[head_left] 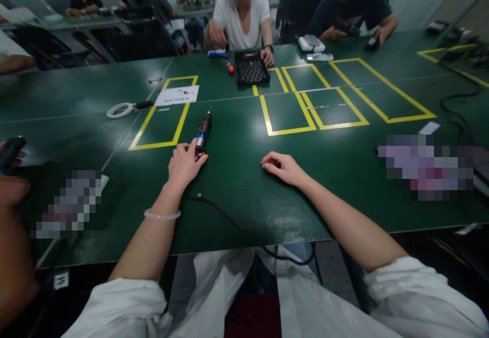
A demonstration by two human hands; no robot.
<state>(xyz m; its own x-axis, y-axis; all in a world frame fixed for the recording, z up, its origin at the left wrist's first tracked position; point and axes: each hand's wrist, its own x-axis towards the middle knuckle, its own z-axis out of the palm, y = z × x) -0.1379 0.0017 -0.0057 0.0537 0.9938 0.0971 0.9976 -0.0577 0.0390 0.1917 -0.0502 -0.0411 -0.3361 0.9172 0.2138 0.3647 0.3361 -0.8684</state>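
Note:
A black electric screwdriver (204,130) with a blue band lies on the green table, its bit pointing away from me. My left hand (184,163) is closed around its rear end, fingers on one side and thumb on the other. A black cord (225,215) runs from near that hand over the table's front edge. My right hand (284,167) rests on the table to the right, fingers curled in toward the thumb. A small dark spot shows at its fingertips, too small to name.
Yellow tape outlines (292,133) mark the green table (229,185). Farther off are a white printed sheet (178,94), a white ring (120,110) and a black tray (252,79) of small parts. Blurred-out items lie at both sides. People sit opposite and at left.

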